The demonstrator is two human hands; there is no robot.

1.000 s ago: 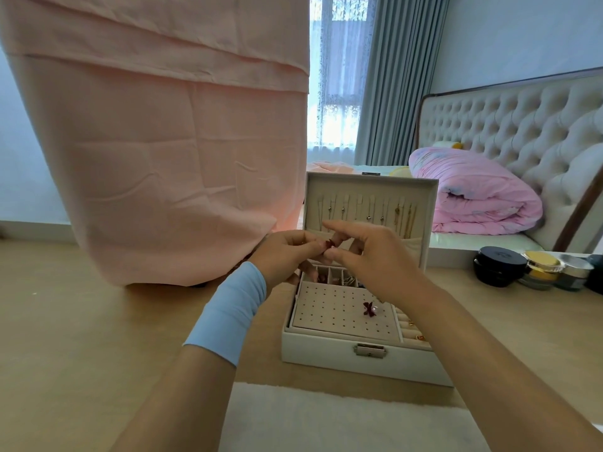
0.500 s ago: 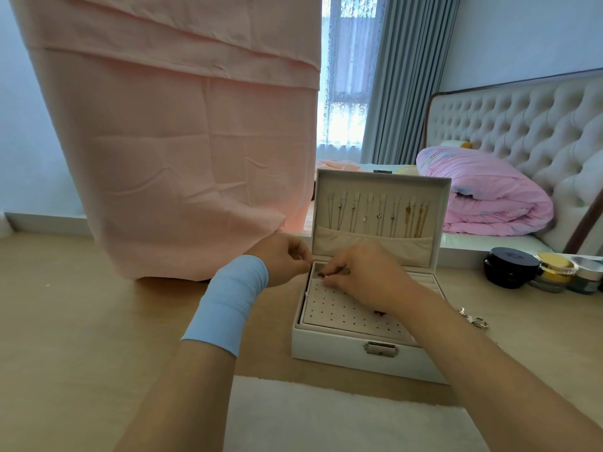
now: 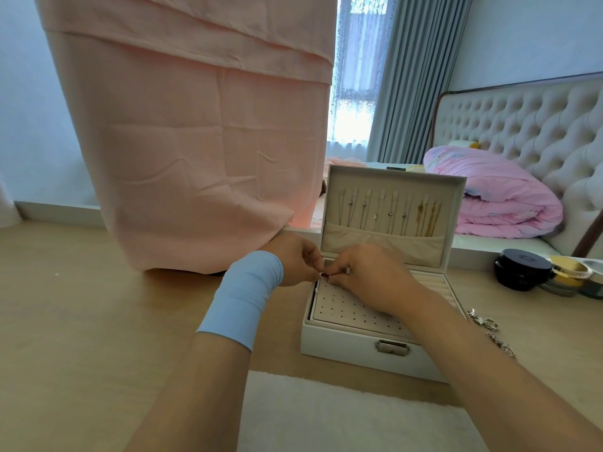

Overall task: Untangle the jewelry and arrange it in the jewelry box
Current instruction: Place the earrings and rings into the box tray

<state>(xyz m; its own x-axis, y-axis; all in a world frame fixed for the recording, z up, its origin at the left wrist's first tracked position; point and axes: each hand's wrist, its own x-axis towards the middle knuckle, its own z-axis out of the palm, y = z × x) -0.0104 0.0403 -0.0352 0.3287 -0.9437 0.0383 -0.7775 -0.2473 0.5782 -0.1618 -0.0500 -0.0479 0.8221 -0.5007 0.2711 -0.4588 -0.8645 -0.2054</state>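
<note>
A small dark red piece [image 3: 324, 274] of jewelry, too small to make out in detail, was pinched between the fingertips of both hands at the far left corner of the perforated panel [image 3: 342, 309]. The left hand [image 3: 295, 262] came in from the left with its fingers curled onto the piece, and the right hand [image 3: 368, 277] met it from the other side, its fingertips closed on the same piece and its palm lying over the middle of the panel. That panel formed the top tray of the white jewelry box [image 3: 346, 349], which stood open on the wooden surface [image 3: 98, 321], metal clasp [image 3: 391, 347] toward the person. A row of ribbed ring slots [image 3: 440, 285] ran along the tray's right side. The lid [image 3: 394, 177] stood upright, and a row of necklaces [image 3: 391, 213] hung inside it, their lower ends tucked into a fabric pocket [image 3: 381, 241].

A pale blue band [image 3: 244, 295] wrapped the left wrist. Right of the box, a silver chain [image 3: 489, 329] lay on the surface, apart from the box. Farther right stood a black round jar [image 3: 522, 272], with a yellow-topped jar [image 3: 569, 277] just beside it. A white rug [image 3: 342, 415] lay near the box's front edge. A pink cloth [image 3: 195, 141] hung to the left behind the hands, and a bed with a folded pink quilt [image 3: 499, 197] and a tufted headboard [image 3: 528, 122] stood behind the box.
</note>
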